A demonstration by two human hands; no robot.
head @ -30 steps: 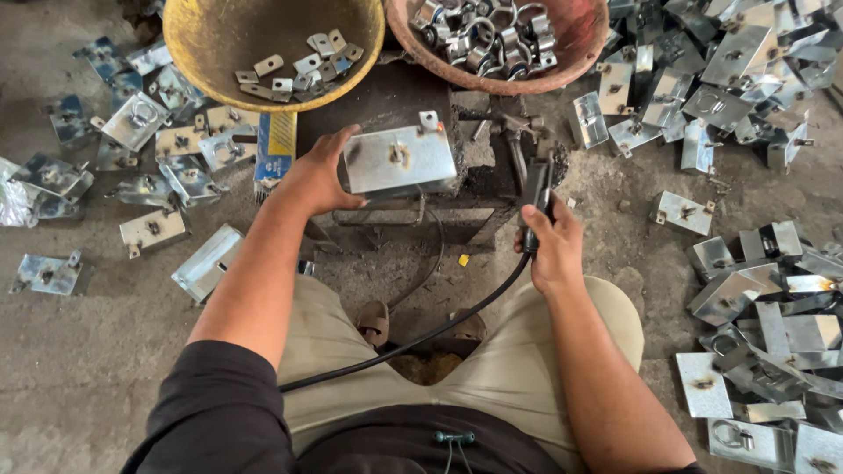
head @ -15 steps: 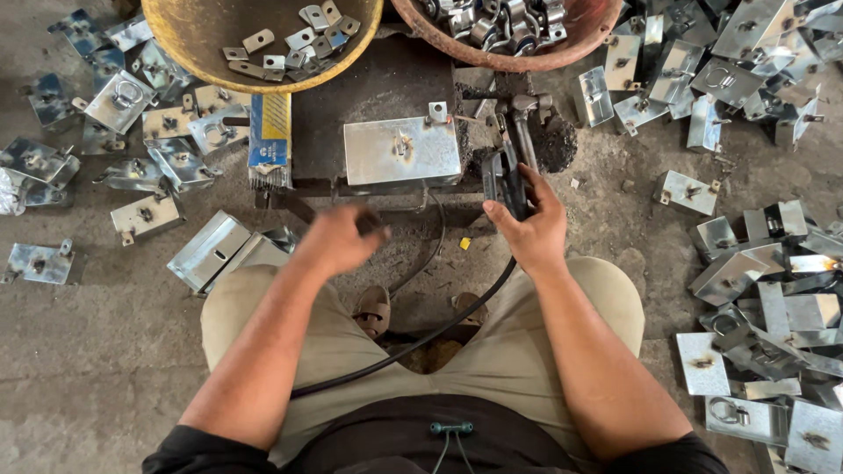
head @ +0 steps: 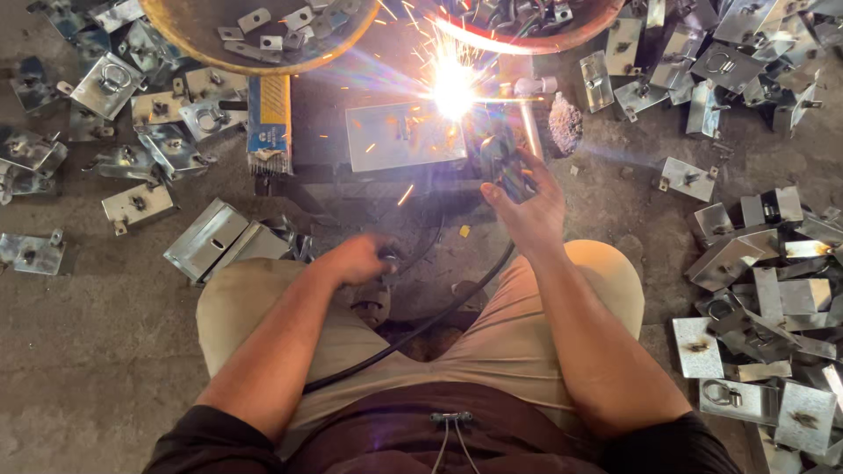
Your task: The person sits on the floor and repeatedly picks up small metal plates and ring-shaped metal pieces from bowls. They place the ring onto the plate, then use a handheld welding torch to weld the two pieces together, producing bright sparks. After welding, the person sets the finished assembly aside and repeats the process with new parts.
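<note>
A shiny rectangular metal plate (head: 395,136) lies on a dark work block (head: 320,114) on the floor between my knees. A bright welding flash (head: 452,86) with flying sparks burns at the plate's far right corner. My right hand (head: 527,215) grips a dark electrode holder (head: 500,158) pointed at that corner; its black cable (head: 421,329) runs back across my lap. My left hand (head: 356,261) is drawn back by my left knee, away from the plate. It is motion-blurred with curled fingers, and I cannot tell whether it holds anything.
A blue and yellow wire brush (head: 268,123) lies left of the plate. A rusty yellow basin (head: 263,57) and a reddish basin (head: 544,39), both holding small metal parts, stand beyond. Several metal brackets are piled at the right (head: 764,263) and left (head: 132,114).
My left hand let go of the plate and pulled back to my knee. My right hand brought the holder to the plate's corner, and the arc has struck with sparks.
</note>
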